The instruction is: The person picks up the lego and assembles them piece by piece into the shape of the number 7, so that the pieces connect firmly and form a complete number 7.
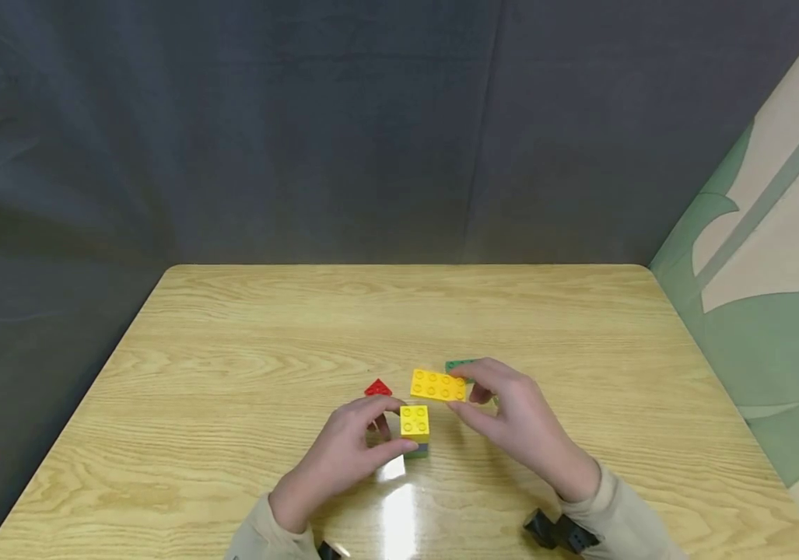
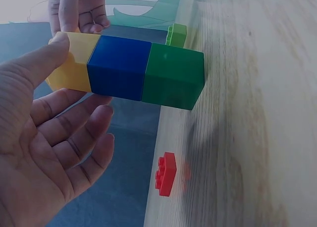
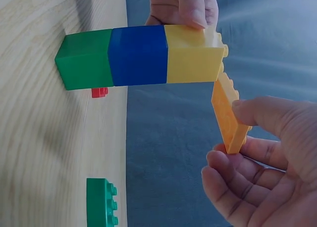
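My left hand [image 1: 353,435] pinches the yellow top block of an upright stack of three square toy building bricks: yellow [image 1: 415,422], blue [image 2: 120,67] and green [image 2: 173,76] at the bottom. Whether the stack's base touches the table, I cannot tell. In my right hand [image 1: 514,408], thumb and fingers grip the right end of a flat yellow-orange eight-stud brick [image 1: 434,385]. Studs up, it is held beside the stack's top; in the right wrist view it is tilted, its far end close to the yellow block's edge.
A small red studded brick [image 1: 378,388] lies on the wooden table [image 1: 231,358] beyond my left hand. A flat green brick [image 1: 458,364] lies behind my right hand, partly covered. A light green brick [image 2: 176,35] shows in the left wrist view. Dark cloth [image 1: 329,140] hangs behind the table.
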### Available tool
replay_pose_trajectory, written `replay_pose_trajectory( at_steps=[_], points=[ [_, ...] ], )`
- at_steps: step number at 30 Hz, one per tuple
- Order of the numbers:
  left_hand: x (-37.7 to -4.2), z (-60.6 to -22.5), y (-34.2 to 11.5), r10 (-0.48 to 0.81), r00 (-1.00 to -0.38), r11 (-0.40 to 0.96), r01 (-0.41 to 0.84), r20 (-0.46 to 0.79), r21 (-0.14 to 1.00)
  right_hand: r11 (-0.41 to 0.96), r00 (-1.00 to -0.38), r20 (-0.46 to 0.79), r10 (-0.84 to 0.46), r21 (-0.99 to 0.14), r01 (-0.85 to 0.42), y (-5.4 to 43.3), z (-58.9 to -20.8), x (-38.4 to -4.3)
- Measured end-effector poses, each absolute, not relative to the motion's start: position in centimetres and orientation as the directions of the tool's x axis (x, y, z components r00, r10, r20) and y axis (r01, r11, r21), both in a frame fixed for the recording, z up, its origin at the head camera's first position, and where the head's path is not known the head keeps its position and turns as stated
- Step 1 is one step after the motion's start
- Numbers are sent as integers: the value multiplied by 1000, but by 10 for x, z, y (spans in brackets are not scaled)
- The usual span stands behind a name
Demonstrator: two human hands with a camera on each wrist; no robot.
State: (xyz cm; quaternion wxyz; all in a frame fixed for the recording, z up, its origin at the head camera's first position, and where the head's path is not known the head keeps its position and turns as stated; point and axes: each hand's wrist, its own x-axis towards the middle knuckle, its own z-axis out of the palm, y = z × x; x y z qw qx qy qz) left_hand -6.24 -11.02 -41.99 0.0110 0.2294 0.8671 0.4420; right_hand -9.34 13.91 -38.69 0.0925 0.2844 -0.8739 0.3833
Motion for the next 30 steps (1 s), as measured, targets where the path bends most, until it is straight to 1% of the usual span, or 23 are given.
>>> replay_pose_trajectory(
  at_steps=[18, 30],
  points=[
    [-65, -423, -111, 414, -889, 440, 384, 196, 812, 454, -741, 394, -544, -604, -655, 131, -381, -87],
    [-66, -422, -112, 420, -885, 408, 383, 202, 829, 388, -685, 428, -589, -594, -705, 126, -385, -88]
  ],
)
